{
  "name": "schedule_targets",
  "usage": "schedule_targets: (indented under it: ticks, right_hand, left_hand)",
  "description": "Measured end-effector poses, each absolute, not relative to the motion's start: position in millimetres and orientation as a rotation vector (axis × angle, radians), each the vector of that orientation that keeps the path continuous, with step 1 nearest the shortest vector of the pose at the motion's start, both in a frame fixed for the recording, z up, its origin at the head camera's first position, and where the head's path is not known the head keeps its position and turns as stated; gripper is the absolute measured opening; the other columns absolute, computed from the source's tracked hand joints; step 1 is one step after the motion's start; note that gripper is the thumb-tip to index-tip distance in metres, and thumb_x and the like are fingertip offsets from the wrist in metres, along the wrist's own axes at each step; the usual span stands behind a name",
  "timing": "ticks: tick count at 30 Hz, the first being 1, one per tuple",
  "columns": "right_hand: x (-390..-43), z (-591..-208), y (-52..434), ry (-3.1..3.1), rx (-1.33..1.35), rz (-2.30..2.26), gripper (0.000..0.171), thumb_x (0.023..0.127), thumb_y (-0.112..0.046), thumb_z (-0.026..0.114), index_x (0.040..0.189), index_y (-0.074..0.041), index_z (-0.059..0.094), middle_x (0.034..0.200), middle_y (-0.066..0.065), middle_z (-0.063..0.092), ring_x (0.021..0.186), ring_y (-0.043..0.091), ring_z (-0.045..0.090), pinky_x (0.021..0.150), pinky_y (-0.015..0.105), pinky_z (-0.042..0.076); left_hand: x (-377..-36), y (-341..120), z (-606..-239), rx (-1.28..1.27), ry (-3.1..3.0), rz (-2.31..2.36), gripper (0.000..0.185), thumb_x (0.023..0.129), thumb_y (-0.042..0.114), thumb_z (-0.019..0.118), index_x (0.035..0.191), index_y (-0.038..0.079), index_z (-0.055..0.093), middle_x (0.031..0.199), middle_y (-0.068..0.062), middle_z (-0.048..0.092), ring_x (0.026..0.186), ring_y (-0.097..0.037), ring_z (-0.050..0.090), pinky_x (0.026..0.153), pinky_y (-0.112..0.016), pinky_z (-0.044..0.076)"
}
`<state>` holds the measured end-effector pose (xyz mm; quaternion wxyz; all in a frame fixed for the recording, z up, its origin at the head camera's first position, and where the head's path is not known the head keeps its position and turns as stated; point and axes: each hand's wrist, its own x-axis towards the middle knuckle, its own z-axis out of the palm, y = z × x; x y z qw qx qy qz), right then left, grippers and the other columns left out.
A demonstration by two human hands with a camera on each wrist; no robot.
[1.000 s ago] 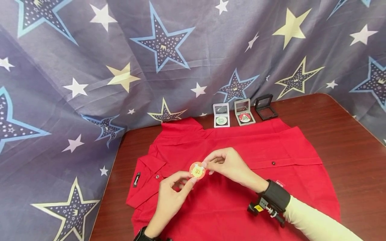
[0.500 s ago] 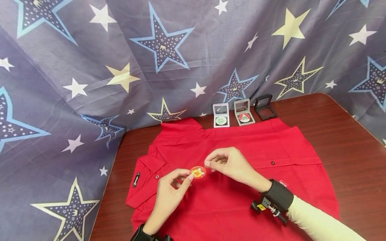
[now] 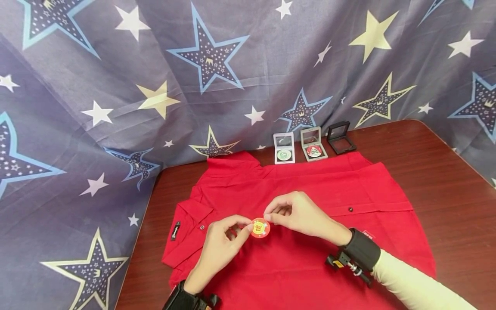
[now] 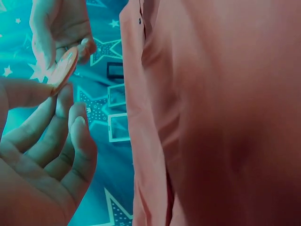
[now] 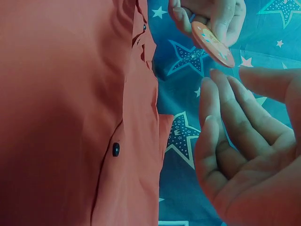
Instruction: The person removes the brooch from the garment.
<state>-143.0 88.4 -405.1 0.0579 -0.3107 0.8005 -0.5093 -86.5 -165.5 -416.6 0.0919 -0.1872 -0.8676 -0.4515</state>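
Left hand (image 3: 222, 245): fingers curled, grip pinched on the badge's left edge.
Badge (image 3: 260, 227): flat round disc, glossy red rim, yellow centre, held just above the shirt.
Right hand (image 3: 300, 214): grip pinched on the badge's right edge.
Shirt (image 3: 317, 258): smooth red cloth, spread flat.
Bench (image 3: 445, 181): dark wood, bare at right.
Cases (image 3: 311, 144): three small square boxes, far edge.

A dark wooden desk (image 3: 445, 181) carries a red shirt (image 3: 310, 267) spread flat. Behind the shirt stand three small open boxes (image 3: 313, 147) in a row.
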Motion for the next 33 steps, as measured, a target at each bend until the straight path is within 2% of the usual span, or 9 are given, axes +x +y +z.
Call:
schedule_targets:
  ticks: [10, 15, 19, 25, 30, 33]
  right_hand:
    - [-140.3, -406.9, 91.6, 2.292, -0.952, -1.482, 0.008, 0.090, -0.016, 0.081, 0.093, -0.023, 0.079, 0.077, 0.000, 0.073, 0.065, 0.021, 0.069, 0.060, 0.026, 0.054]
    - [-140.5, -410.7, 92.7, 2.312, -0.898, -1.538, 0.007, 0.089, -0.014, 0.081, 0.092, -0.019, 0.079, 0.076, 0.003, 0.073, 0.065, 0.024, 0.069, 0.059, 0.027, 0.055]
    - [-141.5, -412.5, 93.7, 2.298, -0.798, -1.651, 0.005, 0.090, -0.013, 0.079, 0.094, -0.016, 0.079, 0.080, 0.009, 0.074, 0.067, 0.033, 0.070, 0.059, 0.031, 0.057]
    - [-142.6, -418.0, 94.3, 2.216, -0.664, -1.795, 0.006, 0.091, -0.011, 0.078, 0.096, -0.012, 0.078, 0.085, 0.016, 0.075, 0.068, 0.042, 0.069, 0.066, 0.048, 0.060]
    - [-142.0, -420.9, 94.2, 2.199, -0.611, -1.807, 0.005, 0.091, -0.011, 0.077, 0.096, -0.011, 0.078, 0.086, 0.017, 0.075, 0.068, 0.044, 0.069, 0.066, 0.050, 0.060]
    - [-140.8, -421.9, 94.0, 2.179, -0.596, -1.815, 0.006, 0.091, -0.010, 0.077, 0.096, -0.013, 0.078, 0.087, 0.018, 0.075, 0.069, 0.044, 0.069, 0.066, 0.051, 0.059]
  left_hand:
    - [-91.7, -161.9, -416.0, -0.706, -2.615, -1.273, 0.006, 0.094, 0.021, 0.077, 0.098, 0.025, 0.074, 0.075, 0.013, 0.062, 0.057, -0.007, 0.057, 0.051, -0.027, 0.051]
    - [-89.8, -158.7, -417.0, -0.635, -2.618, -1.313, 0.007, 0.095, 0.027, 0.077, 0.101, 0.027, 0.075, 0.080, 0.015, 0.065, 0.062, -0.009, 0.060, 0.052, -0.027, 0.053]
    - [-88.3, -157.7, -418.7, -0.540, -2.609, -1.398, 0.008, 0.095, 0.029, 0.077, 0.102, 0.028, 0.075, 0.085, 0.013, 0.068, 0.064, -0.011, 0.063, 0.053, -0.028, 0.054]
    - [-87.0, -154.5, -422.1, -0.489, -2.550, -1.537, 0.007, 0.095, 0.026, 0.077, 0.101, 0.024, 0.075, 0.087, 0.008, 0.072, 0.058, -0.022, 0.066, 0.047, -0.029, 0.052]
    - [-88.4, -150.8, -423.7, -0.472, -2.525, -1.627, 0.008, 0.095, 0.024, 0.076, 0.102, 0.020, 0.075, 0.086, -0.004, 0.073, 0.056, -0.030, 0.066, 0.043, -0.028, 0.051]
    - [-89.9, -149.2, -423.7, -0.436, -2.534, -1.691, 0.009, 0.095, 0.023, 0.076, 0.102, 0.017, 0.075, 0.084, -0.014, 0.072, 0.057, -0.033, 0.068, 0.043, -0.034, 0.053]
